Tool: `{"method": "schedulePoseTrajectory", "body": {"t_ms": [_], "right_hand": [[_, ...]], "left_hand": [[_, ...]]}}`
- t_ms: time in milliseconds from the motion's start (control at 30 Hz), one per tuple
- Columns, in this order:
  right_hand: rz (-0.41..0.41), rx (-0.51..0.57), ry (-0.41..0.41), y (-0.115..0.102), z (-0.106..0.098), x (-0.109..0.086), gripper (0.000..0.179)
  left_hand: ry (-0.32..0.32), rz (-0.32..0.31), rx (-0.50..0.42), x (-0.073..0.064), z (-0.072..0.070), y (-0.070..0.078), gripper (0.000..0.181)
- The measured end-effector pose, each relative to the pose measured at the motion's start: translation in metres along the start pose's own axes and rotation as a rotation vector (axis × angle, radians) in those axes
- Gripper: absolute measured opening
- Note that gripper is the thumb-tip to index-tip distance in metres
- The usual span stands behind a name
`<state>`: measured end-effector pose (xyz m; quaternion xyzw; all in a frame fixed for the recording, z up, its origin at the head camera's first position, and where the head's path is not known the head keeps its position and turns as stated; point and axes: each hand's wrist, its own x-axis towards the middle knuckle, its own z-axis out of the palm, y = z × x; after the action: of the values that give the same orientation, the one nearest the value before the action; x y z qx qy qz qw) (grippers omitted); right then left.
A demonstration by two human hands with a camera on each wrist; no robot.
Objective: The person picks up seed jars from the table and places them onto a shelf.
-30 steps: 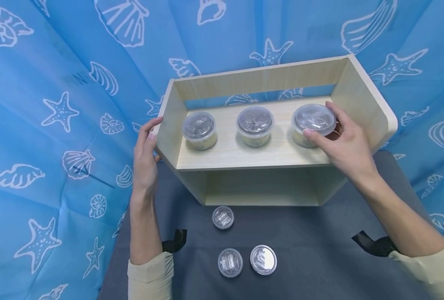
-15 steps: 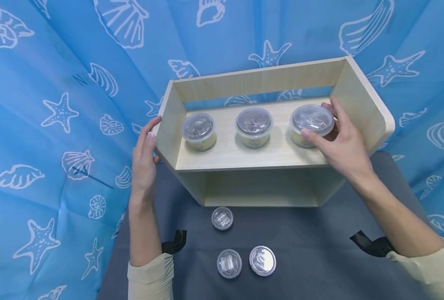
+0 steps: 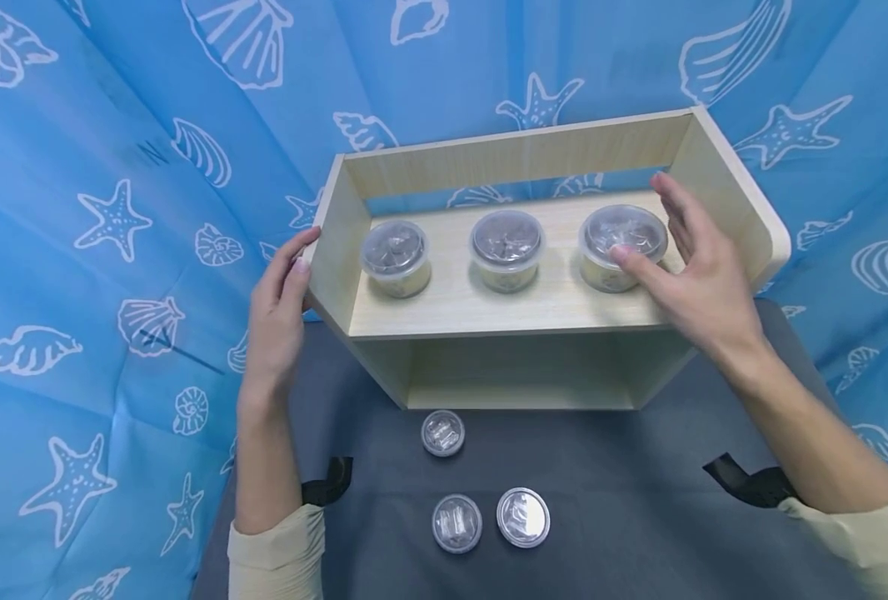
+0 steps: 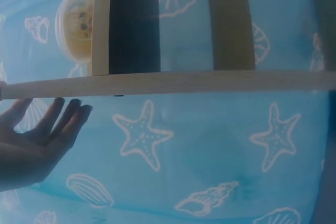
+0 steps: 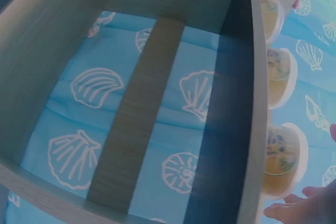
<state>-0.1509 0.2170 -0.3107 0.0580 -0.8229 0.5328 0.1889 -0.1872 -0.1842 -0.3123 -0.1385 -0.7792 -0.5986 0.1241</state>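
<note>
A pale wooden two-tier shelf (image 3: pixel 429 321) carries three clear round lidded tubs with yellowish contents: the left tub (image 3: pixel 396 262), middle tub (image 3: pixel 507 250) and right tub (image 3: pixel 635 225). All stand upright in a row on the upper tier. My right hand (image 3: pixel 706 287) is beside the right tub, fingers spread and extended; its thumb overlaps the lid in the head view. The right wrist view shows that tub (image 5: pixel 283 156) with fingertips close below it. My left hand (image 3: pixel 275 312) has its fingertips at the shelf's left side panel (image 4: pixel 173 83), fingers loosely extended.
Three smaller round lidded containers lie on the dark grey cloth in front of the shelf: one near its base (image 3: pixel 442 433), and a pair closer in, left container (image 3: pixel 456 523) and right container (image 3: pixel 522 517). A blue seashell-print curtain (image 3: pixel 114 317) hangs behind and at the sides.
My right hand's fingers have spread away from the right tub, which stays on the upper tier. The left forearm has shifted slightly left, its fingertips still at the side panel.
</note>
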Motion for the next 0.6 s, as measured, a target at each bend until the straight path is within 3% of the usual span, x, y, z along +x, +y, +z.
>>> {"method": "schedulePoseTrajectory", "body": {"t_ms": [233,400,600], "right_hand": [[-0.120,-0.053,0.026,-0.014,-0.004,-0.003,0.076],[-0.272,-0.187,0.080,-0.026,-0.009,-0.005,0.076],[-0.391,-0.229,0.142,-0.038,-0.018,-0.006,0.070]], "left_hand": [[0.143,0.125,0.241,-0.002,0.002,0.008,0.031],[0.176,0.165,0.277,-0.006,0.004,0.015,0.027],[0.211,0.253,0.339,-0.019,0.003,0.026,0.027]]}}
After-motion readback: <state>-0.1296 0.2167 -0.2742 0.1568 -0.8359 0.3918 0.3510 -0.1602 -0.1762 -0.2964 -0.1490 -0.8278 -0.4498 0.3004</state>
